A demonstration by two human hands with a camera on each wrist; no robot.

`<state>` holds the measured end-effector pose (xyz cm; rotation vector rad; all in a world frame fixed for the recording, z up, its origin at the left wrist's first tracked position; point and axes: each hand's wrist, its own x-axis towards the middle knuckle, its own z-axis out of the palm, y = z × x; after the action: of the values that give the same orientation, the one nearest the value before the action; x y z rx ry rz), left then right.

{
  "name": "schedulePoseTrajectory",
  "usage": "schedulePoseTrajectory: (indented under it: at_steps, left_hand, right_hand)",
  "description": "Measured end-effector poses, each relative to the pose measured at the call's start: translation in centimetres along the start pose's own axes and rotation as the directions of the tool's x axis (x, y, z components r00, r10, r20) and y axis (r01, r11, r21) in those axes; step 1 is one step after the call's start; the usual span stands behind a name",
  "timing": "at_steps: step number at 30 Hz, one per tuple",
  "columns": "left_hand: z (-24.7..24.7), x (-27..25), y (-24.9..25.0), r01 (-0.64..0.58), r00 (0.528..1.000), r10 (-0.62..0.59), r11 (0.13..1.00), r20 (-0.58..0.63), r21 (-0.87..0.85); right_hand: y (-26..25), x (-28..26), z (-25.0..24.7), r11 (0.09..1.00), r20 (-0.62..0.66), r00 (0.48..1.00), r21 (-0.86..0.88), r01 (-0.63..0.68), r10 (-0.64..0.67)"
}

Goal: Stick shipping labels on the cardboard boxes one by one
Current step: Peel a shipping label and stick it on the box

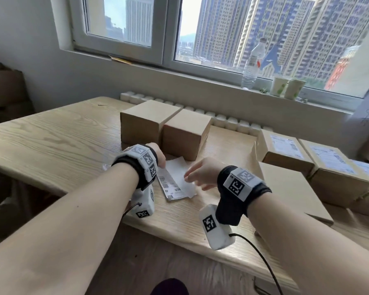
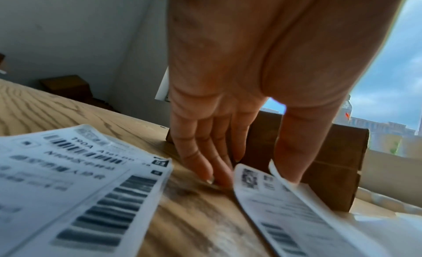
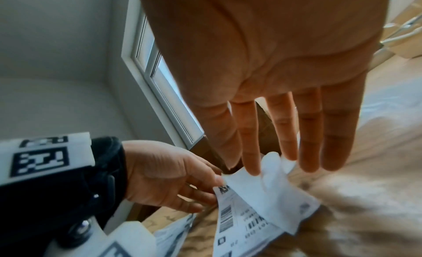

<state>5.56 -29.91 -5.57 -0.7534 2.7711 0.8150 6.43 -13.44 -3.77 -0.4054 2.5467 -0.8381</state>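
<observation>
A small stack of white shipping labels (image 1: 175,184) with barcodes lies on the wooden table (image 1: 51,141) between my hands. My left hand (image 1: 159,157) pinches the top label (image 2: 274,197) at its far left corner, thumb on its lifted white edge. My right hand (image 1: 192,177) hovers over the stack with straight fingers, and its forefinger touches the curled-up white sheet (image 3: 269,185). Two plain cardboard boxes (image 1: 145,122) (image 1: 183,135) stand side by side just behind the labels. More labels (image 2: 80,179) fill the left of the left wrist view.
Boxes bearing labels (image 1: 283,150) (image 1: 332,165) are packed along the right of the table, with a flat plain box (image 1: 290,188) in front of them. A water bottle (image 1: 252,64) and paper cups (image 1: 285,86) stand on the windowsill.
</observation>
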Motion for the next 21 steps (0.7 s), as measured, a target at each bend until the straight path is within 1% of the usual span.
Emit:
schedulePoseTrajectory:
  at_steps: [4, 7, 10, 13, 16, 19, 21]
  left_hand:
    - [0.6, 0.4, -0.3, -0.02, 1.0, 0.02, 1.0, -0.004, -0.016]
    - [0.3, 0.5, -0.4, -0.058, 0.998, 0.055, 0.995, -0.042, -0.075]
    - [-1.0, 0.1, -0.7, -0.119, 0.984, 0.088, 0.971, -0.153, -0.206]
    - [-2.2, -1.0, -0.5, -0.207, 0.954, 0.127, 0.934, -0.27, -0.292]
    - [-2.9, -2.2, 0.2, -0.292, 0.931, 0.174, 0.882, -0.32, -0.37]
    - [-3.2, -3.2, 1.3, -0.334, 0.929, 0.191, 0.804, -0.318, -0.492]
    - [-3.4, -3.9, 2.2, -0.331, 0.936, 0.176, 0.737, -0.306, -0.589]
  right_hand:
    - [0.5, 0.6, -0.1, 1.0, 0.012, 1.0, 0.01, -0.029, 0.029]
    - [1.2, 0.9, -0.3, 0.999, -0.058, 0.997, 0.009, -0.046, 0.046]
    - [2.0, 1.2, -1.4, 0.998, -0.163, 0.984, 0.005, -0.069, 0.069]
    - [2.5, 1.1, -2.7, 0.997, -0.222, 0.972, 0.028, -0.077, 0.081]
    - [2.6, 0.6, -3.4, 0.999, -0.273, 0.962, 0.045, -0.008, 0.02]
    - [2.0, 0.1, -4.0, 0.991, -0.375, 0.925, 0.085, 0.104, -0.065]
    - [1.5, -0.1, -4.4, 0.975, -0.409, 0.909, 0.156, 0.159, -0.083]
